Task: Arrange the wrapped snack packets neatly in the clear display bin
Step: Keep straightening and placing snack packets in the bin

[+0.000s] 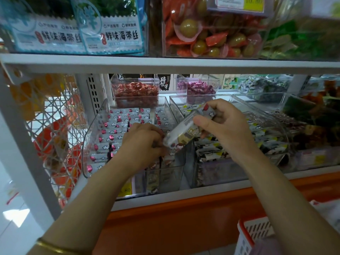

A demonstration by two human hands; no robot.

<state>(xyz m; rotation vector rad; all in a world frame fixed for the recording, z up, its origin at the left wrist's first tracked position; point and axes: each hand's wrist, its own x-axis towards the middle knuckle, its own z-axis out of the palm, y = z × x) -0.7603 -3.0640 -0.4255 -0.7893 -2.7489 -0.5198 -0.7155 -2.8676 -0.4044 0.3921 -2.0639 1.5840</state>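
White packets (pixel 112 138) fill clear bin (pixel 88 144); left hand (pixel 141 140), right hand (pixel 222 122) grip bundle (pixel 184 131).

Setting: retail shop, snack aisle. A white shelf (pixel 165 64) above both hands carries printed seaweed packs (pixel 112 34) and a clear bin of loose sweets (pixel 211 34). Yellow price label (pixel 253 2) high above the right hand (pixel 222 122). Second yellow price tag (pixel 126 189) just below the left hand (pixel 143 142). Clear display bin (pixel 88 148) under the left hand holds rows of wrapped snack packets (pixel 114 133). Red shopping basket (pixel 246 236) below the right forearm.
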